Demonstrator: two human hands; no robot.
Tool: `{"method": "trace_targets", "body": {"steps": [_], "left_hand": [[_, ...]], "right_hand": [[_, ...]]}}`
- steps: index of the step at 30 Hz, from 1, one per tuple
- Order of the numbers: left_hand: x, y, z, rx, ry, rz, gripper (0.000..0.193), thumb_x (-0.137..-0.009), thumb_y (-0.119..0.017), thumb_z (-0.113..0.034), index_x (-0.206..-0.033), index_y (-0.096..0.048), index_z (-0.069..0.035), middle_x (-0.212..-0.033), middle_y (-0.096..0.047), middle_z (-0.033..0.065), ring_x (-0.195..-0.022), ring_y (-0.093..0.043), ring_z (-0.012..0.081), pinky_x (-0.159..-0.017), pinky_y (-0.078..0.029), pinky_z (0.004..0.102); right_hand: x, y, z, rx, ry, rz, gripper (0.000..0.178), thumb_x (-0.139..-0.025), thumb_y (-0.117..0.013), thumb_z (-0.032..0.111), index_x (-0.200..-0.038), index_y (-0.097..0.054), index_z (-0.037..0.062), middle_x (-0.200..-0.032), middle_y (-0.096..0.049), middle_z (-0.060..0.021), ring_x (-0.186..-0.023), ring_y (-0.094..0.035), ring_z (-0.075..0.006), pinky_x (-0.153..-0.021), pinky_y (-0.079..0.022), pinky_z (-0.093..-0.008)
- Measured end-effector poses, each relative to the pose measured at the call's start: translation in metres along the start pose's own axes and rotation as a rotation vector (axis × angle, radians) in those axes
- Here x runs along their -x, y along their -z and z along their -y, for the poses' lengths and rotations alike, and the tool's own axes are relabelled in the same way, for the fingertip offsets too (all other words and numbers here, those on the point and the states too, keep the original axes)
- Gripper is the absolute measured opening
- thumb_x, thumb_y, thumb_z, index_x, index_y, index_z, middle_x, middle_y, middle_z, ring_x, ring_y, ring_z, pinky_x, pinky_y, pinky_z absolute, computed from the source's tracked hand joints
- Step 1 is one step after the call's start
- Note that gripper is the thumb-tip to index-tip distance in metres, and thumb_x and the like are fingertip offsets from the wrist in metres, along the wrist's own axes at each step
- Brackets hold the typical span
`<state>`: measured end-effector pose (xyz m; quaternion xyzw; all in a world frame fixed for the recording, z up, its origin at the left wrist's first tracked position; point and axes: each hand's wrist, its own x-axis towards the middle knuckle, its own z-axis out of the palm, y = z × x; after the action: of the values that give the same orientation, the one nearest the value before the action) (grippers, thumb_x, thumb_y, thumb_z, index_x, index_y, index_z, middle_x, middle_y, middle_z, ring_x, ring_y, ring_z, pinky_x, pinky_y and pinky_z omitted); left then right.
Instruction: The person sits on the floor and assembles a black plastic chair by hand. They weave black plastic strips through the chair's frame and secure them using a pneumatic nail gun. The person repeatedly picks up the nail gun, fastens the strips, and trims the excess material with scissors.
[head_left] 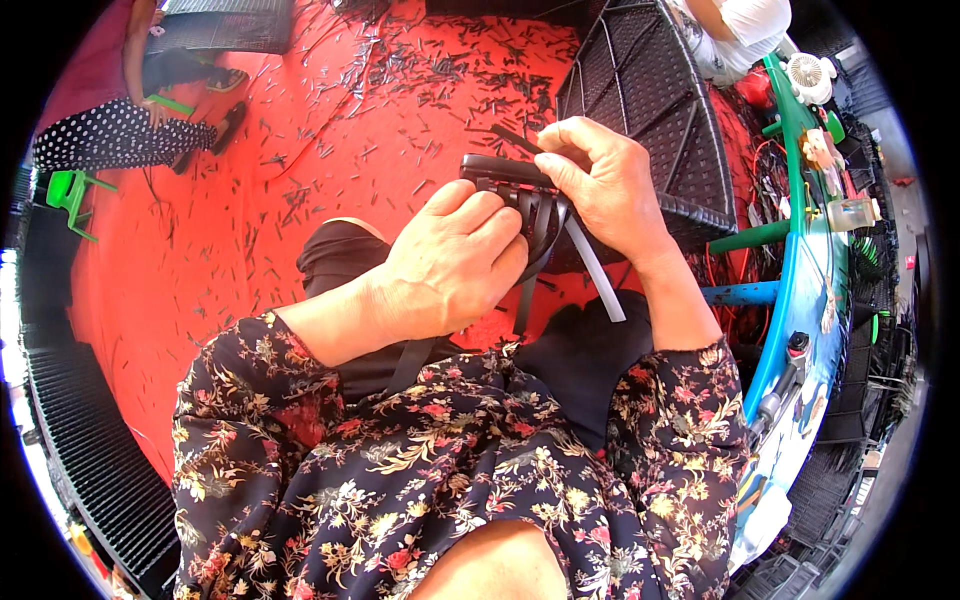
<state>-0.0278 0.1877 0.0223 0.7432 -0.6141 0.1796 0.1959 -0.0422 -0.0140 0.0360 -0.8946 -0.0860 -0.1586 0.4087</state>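
Above my lap is a black bar [505,170] with several flat black weaving strips [540,222] wrapped around it and hanging down. My left hand [462,250] is closed, its fingers curled against the bar and strips from below; what exactly lies inside the fist is hidden. Thumb and forefinger of my right hand [605,190] pinch a dark strip [512,138] at the bar's right end, and its free end sticks out to the upper left. One long strip with a pale grey sheen [595,265] dangles below my right hand.
Black woven panels [640,110] stand just beyond my right hand. A blue-green table edge [785,300] curves along the right, with a small white fan [810,77]. Strip scraps litter the red floor [330,130]. A person in dotted trousers [120,138] sits at left near a green stool [70,190].
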Motion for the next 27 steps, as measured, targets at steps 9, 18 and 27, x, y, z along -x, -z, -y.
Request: {"method": "trace_targets", "body": {"steps": [9,18,27], "left_hand": [[-0.006,-0.008,-0.001,-0.012,-0.012,0.032,0.027,-0.064,-0.057,-0.015,-0.087,-0.059,-0.001,-0.093,-0.055,0.0099,-0.090,-0.054,0.0258,-0.084,-0.042,0.0407],[-0.011,0.012,-0.005,-0.068,-0.059,0.050,0.023,-0.065,-0.056,-0.015,-0.084,-0.058,-0.002,-0.087,-0.052,0.0085,-0.085,-0.054,0.0250,-0.088,-0.040,0.0415],[-0.043,0.030,0.012,0.589,0.649,-0.141,0.023,-0.085,-0.057,-0.010,-0.107,-0.061,-0.002,-0.097,-0.062,0.0035,-0.079,-0.059,0.0098,-0.067,-0.051,0.0236]], "right_hand": [[0.004,0.004,-0.017,-0.077,0.104,-0.082,0.021,-0.075,-0.065,0.002,-0.096,-0.063,0.0010,-0.086,-0.065,-0.0113,-0.077,-0.064,-0.0216,-0.069,-0.051,-0.0309],[0.001,0.001,-0.010,-0.055,0.060,-0.053,0.032,-0.074,-0.066,0.001,-0.106,-0.060,0.0031,-0.091,-0.066,-0.0085,-0.079,-0.065,-0.0166,-0.073,-0.052,-0.0285],[0.005,-0.011,-0.031,0.078,0.132,-0.086,0.027,-0.074,-0.056,0.014,-0.099,-0.064,0.0075,-0.089,-0.066,-0.0124,-0.084,-0.063,-0.0312,-0.074,-0.050,-0.0411]]}}
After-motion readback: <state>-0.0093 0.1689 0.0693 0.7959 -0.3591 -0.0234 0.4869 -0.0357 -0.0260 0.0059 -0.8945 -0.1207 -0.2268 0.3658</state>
